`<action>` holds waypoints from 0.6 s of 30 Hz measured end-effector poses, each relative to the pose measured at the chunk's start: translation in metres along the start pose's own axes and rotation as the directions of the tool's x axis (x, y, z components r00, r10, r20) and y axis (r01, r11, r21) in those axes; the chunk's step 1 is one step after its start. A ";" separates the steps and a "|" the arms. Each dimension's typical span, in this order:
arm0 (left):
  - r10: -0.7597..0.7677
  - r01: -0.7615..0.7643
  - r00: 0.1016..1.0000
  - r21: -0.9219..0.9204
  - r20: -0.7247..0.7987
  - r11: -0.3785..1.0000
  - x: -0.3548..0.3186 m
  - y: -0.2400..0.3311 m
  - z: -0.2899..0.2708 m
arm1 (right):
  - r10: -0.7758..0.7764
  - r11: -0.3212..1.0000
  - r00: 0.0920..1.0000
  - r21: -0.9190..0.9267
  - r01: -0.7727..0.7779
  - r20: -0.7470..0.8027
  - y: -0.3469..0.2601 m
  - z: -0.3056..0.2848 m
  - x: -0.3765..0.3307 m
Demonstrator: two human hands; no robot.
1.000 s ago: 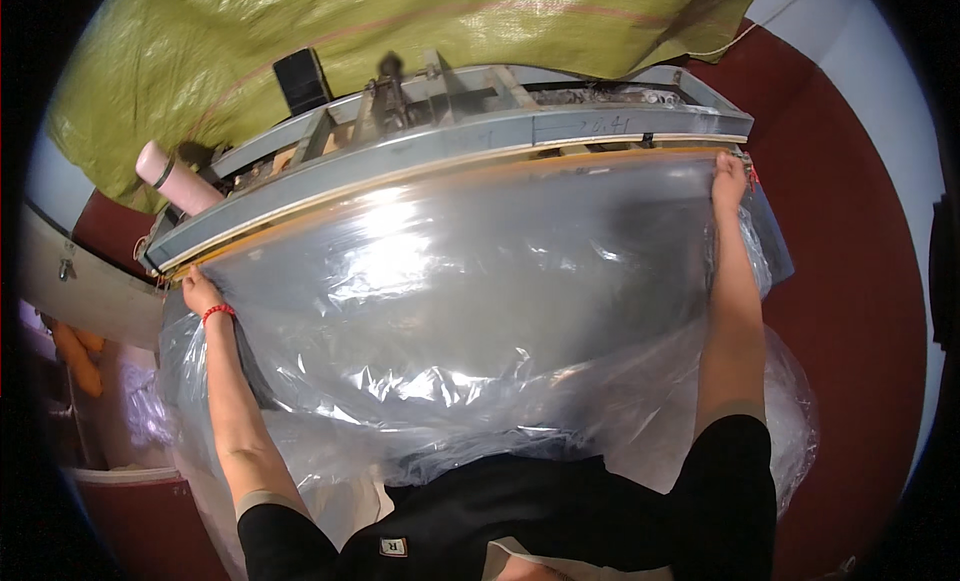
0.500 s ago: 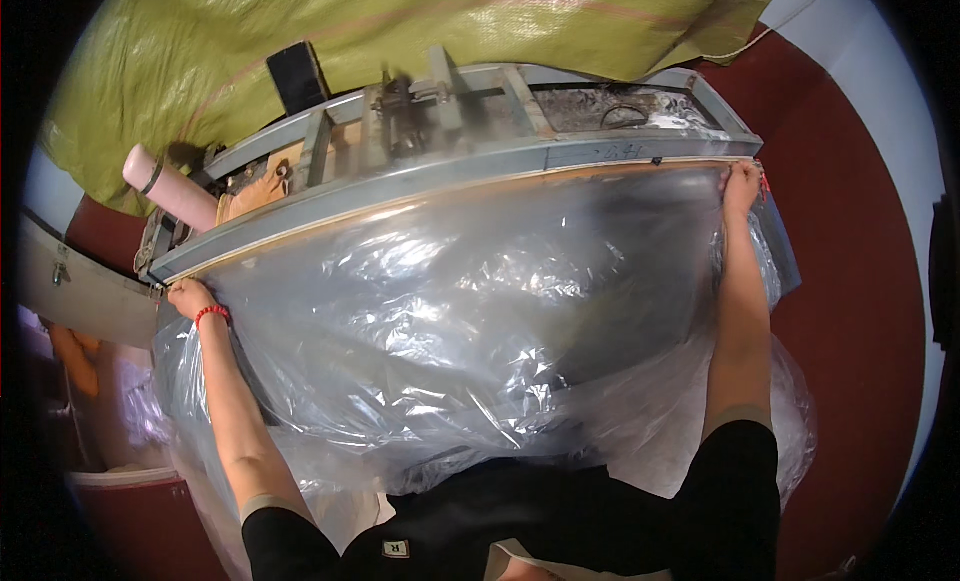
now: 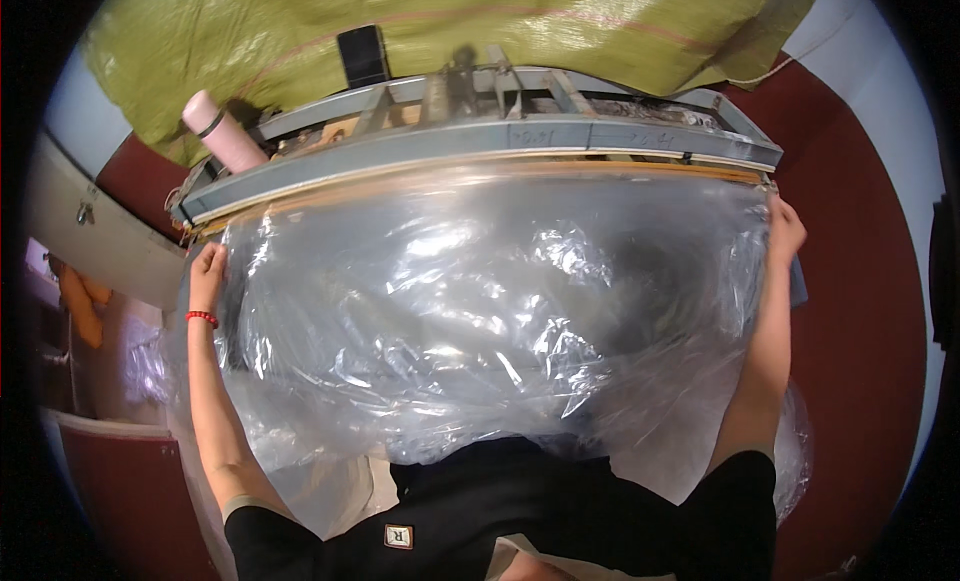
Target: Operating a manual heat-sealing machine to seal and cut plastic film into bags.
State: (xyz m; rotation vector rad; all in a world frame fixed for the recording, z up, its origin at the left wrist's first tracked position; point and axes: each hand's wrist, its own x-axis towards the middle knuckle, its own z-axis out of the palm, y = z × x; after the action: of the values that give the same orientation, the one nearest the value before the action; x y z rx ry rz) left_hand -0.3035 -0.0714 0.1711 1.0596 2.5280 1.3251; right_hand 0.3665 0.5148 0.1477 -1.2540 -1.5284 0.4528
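Observation:
A wide, clear plastic film (image 3: 480, 291), wrinkled and shiny, hangs between my arms, its far edge along a long grey metal frame (image 3: 480, 149). My left hand (image 3: 208, 265), with a red bead bracelet (image 3: 203, 319) at the wrist, is closed on the film's left edge, a little below the frame's left end. At the other side my right hand (image 3: 787, 229) grips the film's right edge, just under the frame's right end. Light wooden strip (image 3: 600, 169) runs under the frame's near bar.
A pink bottle (image 3: 228, 136) leans at the frame's left end. Behind the frame a dark phone (image 3: 362, 56) rests against a yellow-green woven sheet (image 3: 560, 26). A pale cabinet door (image 3: 110, 221) stands at the left. Dark red wall covering (image 3: 850, 311) lies at the right.
Both hands have come away from the frame's ends toward me, drawing the film with them. My view has shifted, so the frame sits higher and more level.

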 end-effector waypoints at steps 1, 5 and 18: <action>-0.064 0.064 0.997 0.002 -0.044 0.998 -0.011 0.014 0.005 | -0.005 0.999 0.995 -0.052 -0.001 -0.100 0.004 -0.018 -0.004; -0.009 0.005 1.000 -0.168 -0.020 0.986 -0.058 0.073 0.023 | -0.127 0.882 0.949 -0.471 -0.026 -0.290 -0.028 -0.070 -0.018; 0.128 -0.093 0.989 -0.357 0.076 0.930 -0.148 0.151 -0.005 | -0.863 0.494 0.328 0.773 0.397 0.384 -0.379 0.184 -0.324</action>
State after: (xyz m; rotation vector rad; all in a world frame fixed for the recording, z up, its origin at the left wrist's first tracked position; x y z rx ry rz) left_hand -0.1131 -0.1096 0.2554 1.1657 2.0787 1.6326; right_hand -0.0091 0.1470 0.2276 0.2373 -2.2190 0.8282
